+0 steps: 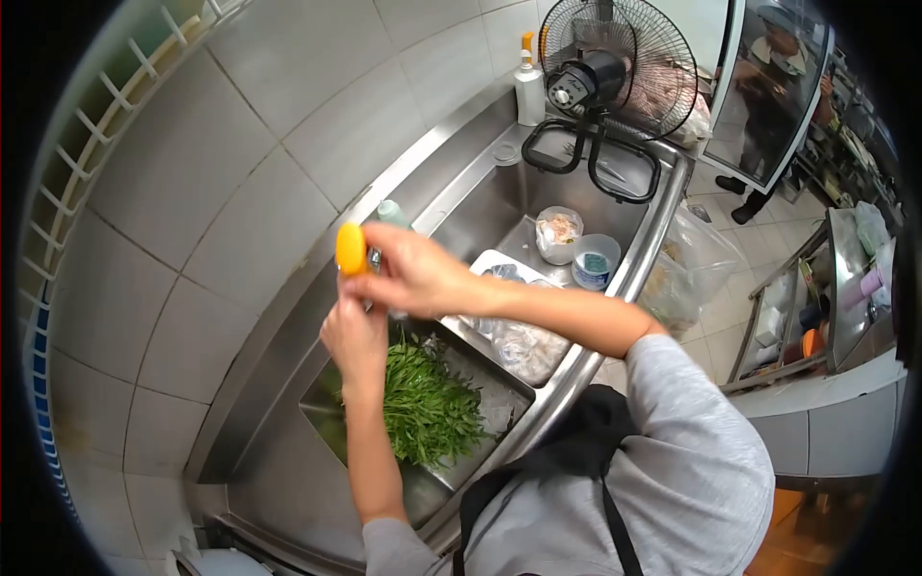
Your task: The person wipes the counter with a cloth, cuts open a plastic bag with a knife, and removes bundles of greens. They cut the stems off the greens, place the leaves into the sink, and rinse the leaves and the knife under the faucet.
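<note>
My right hand (420,273) is closed, thumb and fingers around a smooth yellow rounded thing (351,249) whose kind I cannot make out. Directly below it is my left hand (355,336), its fingers curled and pressed up against the right thumb; what it grips is hidden. Both hands meet above the sink, near the tiled wall. Beneath them, a bunch of leafy greens (429,405) lies in a rectangular metal tray (322,403). A pale green bottle top (391,212) shows just behind the right hand.
Plastic bags with pale contents (526,350) lie on a white tray (493,259) beside the greens. Two small tubs stand in the sink basin (490,223). A black fan (600,82) and a white spray bottle (529,91) stand at the far end. A person (764,96) shows beyond a glass door.
</note>
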A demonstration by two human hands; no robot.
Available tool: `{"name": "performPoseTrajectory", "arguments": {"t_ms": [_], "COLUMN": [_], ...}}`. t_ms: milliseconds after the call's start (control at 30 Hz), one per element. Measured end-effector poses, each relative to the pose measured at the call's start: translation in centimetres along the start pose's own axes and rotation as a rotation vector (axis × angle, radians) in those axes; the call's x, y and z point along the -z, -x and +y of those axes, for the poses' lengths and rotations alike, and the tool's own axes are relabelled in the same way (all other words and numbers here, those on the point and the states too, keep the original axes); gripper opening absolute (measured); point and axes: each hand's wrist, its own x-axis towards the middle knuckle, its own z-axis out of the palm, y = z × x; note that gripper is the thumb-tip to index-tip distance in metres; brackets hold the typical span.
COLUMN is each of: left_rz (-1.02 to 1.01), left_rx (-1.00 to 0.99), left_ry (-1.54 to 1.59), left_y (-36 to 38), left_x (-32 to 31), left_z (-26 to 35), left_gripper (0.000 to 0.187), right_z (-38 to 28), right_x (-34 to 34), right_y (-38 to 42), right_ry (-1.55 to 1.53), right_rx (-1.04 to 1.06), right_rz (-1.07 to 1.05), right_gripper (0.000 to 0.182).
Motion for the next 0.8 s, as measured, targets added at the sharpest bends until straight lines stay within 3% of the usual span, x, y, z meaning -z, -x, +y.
{"name": "performPoseTrajectory", "arguments": {"t_ms": [133, 200, 333, 400, 467, 600, 667, 733, 800], "left_rz": [0.145, -0.084, -0.182, -0.229, -0.249, -0.162, -0.154, -0.099, -0.077], "left_rx": [-0.235, -0.137, 0.003, 0.054, 0.162, 0.302, 0.443, 0.539, 0.644], "left_ry": [0.185, 0.091, 0.054, 0.089, 0.106, 0.119, 0.161, 0.160, 0.184], "left_y": [-3.1, -3.3, -2.8, -3.1, -3.9, -3.7, -2.3, -0.5, 1.4], "left_x": [-2.0, -3.9, -9.1, -11.9, -14.4, -18.4, -19.5, -19.6, -19.5], "left_z": [3.6, 2.9, 1.6, 2.0, 3.0, 3.3, 3.3, 3.6, 3.4], "left_gripper": [0.026, 0.022, 0.026, 0.028, 0.028, 0.028, 0.026, 0.024, 0.023], "right_z": [-1.7, -0.5, 1.3, 3.4, 9.4, 21.7, 20.7, 21.7, 23.9], "right_x": [7.8, 12.9, 22.6, 26.7, 31.8, 43.5, 46.7, 48.4, 51.0], "right_y": [-3.5, -6.3, -12.0, -14.4, -19.0, -28.4, -31.0, -32.4, -34.1], "right_ry": [0.290, 0.344, 0.740, 0.872, 0.784, 1.266, 1.218, 1.255, 1.211], "right_rx": [0.092, 0.096, 0.370, 0.220, 0.327, 0.851, 0.365, 0.239, 0.325], "right_rz": [0.167, 0.238, 0.264, 0.234, 0.264, 0.523, 0.362, 0.434, 0.386], "right_gripper": [0.025, 0.031, 0.032, 0.044, 0.048, 0.060, 0.034, 0.037, 0.041]}}
